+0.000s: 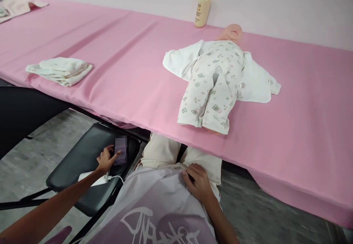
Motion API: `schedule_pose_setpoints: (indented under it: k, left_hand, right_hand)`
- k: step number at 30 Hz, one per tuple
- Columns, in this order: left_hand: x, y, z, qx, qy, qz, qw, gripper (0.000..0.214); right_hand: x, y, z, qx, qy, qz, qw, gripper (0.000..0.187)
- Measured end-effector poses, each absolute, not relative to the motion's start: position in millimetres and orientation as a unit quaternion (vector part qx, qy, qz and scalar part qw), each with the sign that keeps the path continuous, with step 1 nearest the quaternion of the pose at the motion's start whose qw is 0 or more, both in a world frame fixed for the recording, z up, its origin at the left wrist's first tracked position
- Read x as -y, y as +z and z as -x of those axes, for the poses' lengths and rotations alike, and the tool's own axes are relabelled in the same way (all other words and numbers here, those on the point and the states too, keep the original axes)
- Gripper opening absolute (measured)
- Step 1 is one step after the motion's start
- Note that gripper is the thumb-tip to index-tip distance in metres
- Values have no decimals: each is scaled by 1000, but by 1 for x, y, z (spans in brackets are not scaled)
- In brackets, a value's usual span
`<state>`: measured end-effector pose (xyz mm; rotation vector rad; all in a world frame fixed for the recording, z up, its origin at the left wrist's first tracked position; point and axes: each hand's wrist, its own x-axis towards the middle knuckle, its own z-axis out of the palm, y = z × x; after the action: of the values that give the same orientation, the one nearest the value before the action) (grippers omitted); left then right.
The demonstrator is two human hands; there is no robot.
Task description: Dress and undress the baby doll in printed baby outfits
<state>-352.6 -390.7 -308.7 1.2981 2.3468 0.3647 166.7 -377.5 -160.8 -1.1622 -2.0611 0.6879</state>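
Note:
My left hand reaches down to a phone lying on a black chair seat at my left; its fingers are spread and a fingertip touches the screen. My right hand rests on my lap, fingers curled on the hem of my light shirt. On the pink table a baby doll lies on its back in patterned white pyjamas, on an opened white cloth.
A pump bottle of lotion stands by the wall behind the doll's head. A folded white cloth lies at the table's left front. A pale pink garment lies at the far left. A white charger sits on the chair.

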Motion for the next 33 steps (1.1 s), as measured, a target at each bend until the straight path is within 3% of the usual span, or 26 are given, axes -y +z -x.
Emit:
schedule_pose_setpoints:
  k: [14,33]
  left_hand:
    - [399,-305,374,-795,94,-555,225,95]
    - [393,-304,359,-831,113,-497,220,92]
  right_hand:
    - [377,-159,-167,787,267,445,334,39]
    - [376,-158,-166,789,270,439,336,39]
